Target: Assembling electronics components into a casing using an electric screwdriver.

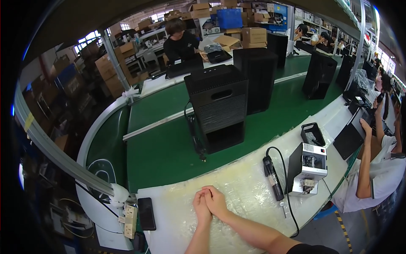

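My left hand (200,207) and my right hand (217,202) rest together on the plastic-covered worktop (177,213), fingers folded in against each other. No object shows in either one. To the left of them a black smartphone (146,214) lies flat. On the right lies a black electric screwdriver (273,178) with a long silver bit and a black cord. Beyond my hands, on the green conveyor belt (165,163), stands a tall black appliance housing (222,108) with a handle slot, a ribbed front and a power cord hanging at its left side.
A white-and-black screw feeder (308,169) and a black bin of screws (312,134) stand at the right. More black housings (256,80) stand along the belt. A power strip (130,221) sits at the left edge. Co-workers are at the right (372,178) and across the belt (182,46).
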Demonstrator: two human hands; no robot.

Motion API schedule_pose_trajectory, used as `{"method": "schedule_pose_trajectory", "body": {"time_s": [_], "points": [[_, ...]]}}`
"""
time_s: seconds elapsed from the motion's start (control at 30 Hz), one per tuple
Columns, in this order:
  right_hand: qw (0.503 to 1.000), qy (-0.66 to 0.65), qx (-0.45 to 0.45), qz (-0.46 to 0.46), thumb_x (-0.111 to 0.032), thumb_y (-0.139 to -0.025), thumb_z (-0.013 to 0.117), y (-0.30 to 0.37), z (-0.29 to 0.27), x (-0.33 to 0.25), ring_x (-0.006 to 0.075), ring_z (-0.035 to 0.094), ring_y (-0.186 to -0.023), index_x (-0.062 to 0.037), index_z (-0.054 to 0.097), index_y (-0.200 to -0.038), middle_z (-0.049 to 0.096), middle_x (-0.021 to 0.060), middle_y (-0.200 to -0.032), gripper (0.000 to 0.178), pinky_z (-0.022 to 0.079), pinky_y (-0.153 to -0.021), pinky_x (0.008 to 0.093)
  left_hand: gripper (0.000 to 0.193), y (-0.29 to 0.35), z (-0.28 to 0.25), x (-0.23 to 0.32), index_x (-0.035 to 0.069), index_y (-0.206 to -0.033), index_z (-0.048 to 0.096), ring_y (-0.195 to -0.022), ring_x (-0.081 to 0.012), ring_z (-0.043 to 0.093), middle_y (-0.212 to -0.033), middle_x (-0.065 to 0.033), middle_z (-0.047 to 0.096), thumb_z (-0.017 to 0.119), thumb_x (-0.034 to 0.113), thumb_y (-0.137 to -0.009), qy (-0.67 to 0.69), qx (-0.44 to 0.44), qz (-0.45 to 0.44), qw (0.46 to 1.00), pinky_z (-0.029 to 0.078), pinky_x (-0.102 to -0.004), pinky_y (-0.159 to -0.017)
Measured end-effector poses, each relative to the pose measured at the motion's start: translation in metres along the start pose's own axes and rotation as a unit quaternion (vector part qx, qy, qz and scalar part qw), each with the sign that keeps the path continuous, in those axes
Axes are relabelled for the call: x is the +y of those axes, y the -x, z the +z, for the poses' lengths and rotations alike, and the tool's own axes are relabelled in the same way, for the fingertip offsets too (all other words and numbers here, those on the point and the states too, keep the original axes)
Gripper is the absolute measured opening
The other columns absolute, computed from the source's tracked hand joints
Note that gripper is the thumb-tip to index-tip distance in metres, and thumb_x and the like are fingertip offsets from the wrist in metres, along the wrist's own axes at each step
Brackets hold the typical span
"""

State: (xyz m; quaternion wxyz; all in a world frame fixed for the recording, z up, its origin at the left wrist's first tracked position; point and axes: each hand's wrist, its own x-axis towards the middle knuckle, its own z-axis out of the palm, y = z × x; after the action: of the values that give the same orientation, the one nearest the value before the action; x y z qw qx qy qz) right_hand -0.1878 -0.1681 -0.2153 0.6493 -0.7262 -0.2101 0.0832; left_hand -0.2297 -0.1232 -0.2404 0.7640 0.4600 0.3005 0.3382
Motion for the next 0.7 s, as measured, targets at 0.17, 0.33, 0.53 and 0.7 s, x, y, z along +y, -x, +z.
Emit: {"method": "schedule_pose_trajectory", "body": {"time_s": [0.17, 0.33, 0.53, 0.7], "points": [[1.000, -0.008, -0.002, 0.001, -0.016, -0.090, 0.051, 0.0004, 0.0002, -0.0008, 0.0350, 0.066, -0.081, -0.0048, 0.064, -0.101, 0.067, 0.0186, -0.089, 0.020, 0.053, -0.071, 0.0383, 0.017, -0.0011, -0.0031, -0.0018, -0.001, -0.096, 0.060, -0.078, -0.0126, 0.057, -0.087, -0.0062, 0.062, 0.044, 0.004, -0.094, -0.010, -0.003, 0.007, 1.000, 0.048, -0.0244, -0.071], [1.000, 0.002, -0.005, -0.004, -0.014, -0.093, 0.050, -0.0003, 0.0002, 0.0006, 0.0300, 0.067, -0.080, -0.0013, 0.063, -0.102, 0.067, 0.0183, -0.088, 0.020, 0.052, -0.071, 0.0342, 0.017, -0.0010, -0.0034, -0.0009, -0.001, -0.096, 0.060, -0.078, -0.0126, 0.057, -0.087, -0.0062, 0.062, 0.044, 0.004, -0.094, -0.023, -0.008, 0.008, 1.000, 0.048, -0.0245, -0.071], [1.000, -0.007, -0.002, -0.006, -0.016, -0.090, 0.051, -0.0002, -0.0001, -0.0001, 0.0347, 0.066, -0.081, -0.0050, 0.064, -0.101, 0.067, 0.0186, -0.089, 0.020, 0.053, -0.071, 0.0384, 0.016, 0.0000, -0.0008, 0.0029, -0.002, -0.096, 0.060, -0.079, -0.0116, 0.055, -0.087, -0.0057, 0.061, 0.045, 0.004, -0.094, -0.018, -0.003, -0.006, 1.000, 0.047, -0.0243, -0.072], [1.000, 0.006, -0.004, -0.009, -0.017, -0.091, 0.051, 0.0017, -0.0002, 0.0000, 0.0346, 0.066, -0.081, -0.0049, 0.064, -0.101, 0.067, 0.0183, -0.089, 0.021, 0.053, -0.071, 0.0384, 0.016, 0.0010, -0.0035, -0.0009, -0.001, -0.096, 0.059, -0.079, -0.0134, 0.057, -0.088, -0.0067, 0.062, 0.045, 0.006, -0.095, -0.021, 0.001, -0.004, 1.000, 0.048, -0.0250, -0.071]]}}
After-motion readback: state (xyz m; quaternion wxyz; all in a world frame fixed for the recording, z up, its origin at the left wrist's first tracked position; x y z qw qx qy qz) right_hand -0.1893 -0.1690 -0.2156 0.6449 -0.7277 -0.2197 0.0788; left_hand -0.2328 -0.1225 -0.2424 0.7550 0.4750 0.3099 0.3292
